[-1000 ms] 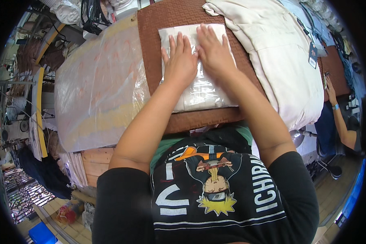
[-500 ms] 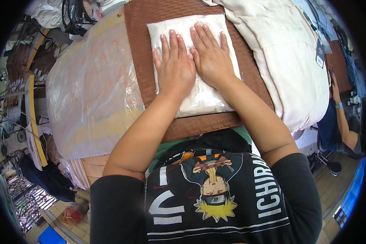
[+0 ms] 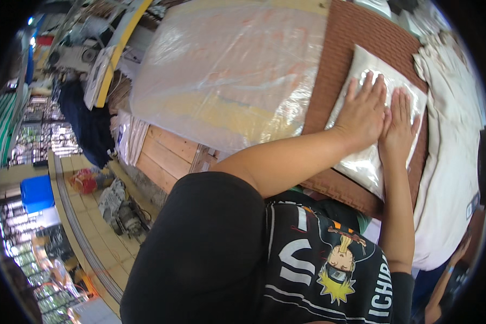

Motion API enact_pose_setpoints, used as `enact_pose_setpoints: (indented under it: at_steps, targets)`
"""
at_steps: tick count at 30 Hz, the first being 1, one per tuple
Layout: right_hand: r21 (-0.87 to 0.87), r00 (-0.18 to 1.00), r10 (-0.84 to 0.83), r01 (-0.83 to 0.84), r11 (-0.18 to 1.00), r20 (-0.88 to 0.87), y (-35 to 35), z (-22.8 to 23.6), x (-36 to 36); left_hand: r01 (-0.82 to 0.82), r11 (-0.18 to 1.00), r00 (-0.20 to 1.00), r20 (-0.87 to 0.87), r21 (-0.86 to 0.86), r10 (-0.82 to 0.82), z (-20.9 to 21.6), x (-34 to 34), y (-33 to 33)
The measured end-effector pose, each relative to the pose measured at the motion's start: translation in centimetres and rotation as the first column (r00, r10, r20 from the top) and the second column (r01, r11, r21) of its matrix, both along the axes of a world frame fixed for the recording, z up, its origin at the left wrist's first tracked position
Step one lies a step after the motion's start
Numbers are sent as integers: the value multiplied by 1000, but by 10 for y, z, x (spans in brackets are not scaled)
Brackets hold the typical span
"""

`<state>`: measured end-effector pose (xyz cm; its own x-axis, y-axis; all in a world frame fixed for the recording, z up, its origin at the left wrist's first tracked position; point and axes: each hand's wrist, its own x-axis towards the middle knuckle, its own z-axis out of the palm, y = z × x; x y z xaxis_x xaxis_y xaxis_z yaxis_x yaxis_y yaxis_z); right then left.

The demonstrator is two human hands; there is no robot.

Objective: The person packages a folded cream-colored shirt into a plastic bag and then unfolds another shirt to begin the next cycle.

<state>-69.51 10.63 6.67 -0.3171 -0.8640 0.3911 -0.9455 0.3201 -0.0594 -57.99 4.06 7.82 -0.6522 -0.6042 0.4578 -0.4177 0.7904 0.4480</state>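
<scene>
A white folded cloth item sealed in a clear plastic bag (image 3: pixel 362 166) lies flat on a brown textured mat (image 3: pixel 356 24). My left hand (image 3: pixel 363 114) rests palm down on the bag, fingers stretched out. Close beside it, my right hand (image 3: pixel 398 129) also lies flat on the plastic, its thumb near the left hand. Neither hand grips anything. To the right of the bag is a thick pile of cream cloth (image 3: pixel 448 135) with a dark tag on it.
Clear plastic sheeting (image 3: pixel 237 70) covers the surface left of the mat, with wooden planks (image 3: pixel 164 154) at its near edge. A motor-like machine (image 3: pixel 127 218) and a blue container (image 3: pixel 36 193) stand farther left. Another person's arm (image 3: pixel 441 286) shows at the lower right.
The view has swung left, so the bag and hands now appear farther right and tilted. Both hands still lie flat on the bag.
</scene>
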Motion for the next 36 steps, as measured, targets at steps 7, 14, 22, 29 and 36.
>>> enact_pose_setpoints:
  at_steps: [7,14,22,29,36]
  targets:
    - [12,999,45,-45,999,20,-6,-7,-6,-9,1000,999,40,-30,10,-5,4,-2]
    - [-259,364,274,-90,962,890,2,43,-50,158,925,983,37,345,-182,49,10,-22]
    - [-46,997,69,-67,997,40,2,-20,-27,28,998,996,-84,51,-24,-20,-2,-10]
    - [-47,993,24,-19,999,112,7,0,-8,8,1000,988,156,-21,-5,2,4,-7]
    - [-24,998,-22,23,999,61,5,2,-3,-3,986,936,346,-167,62,3,1,-7]
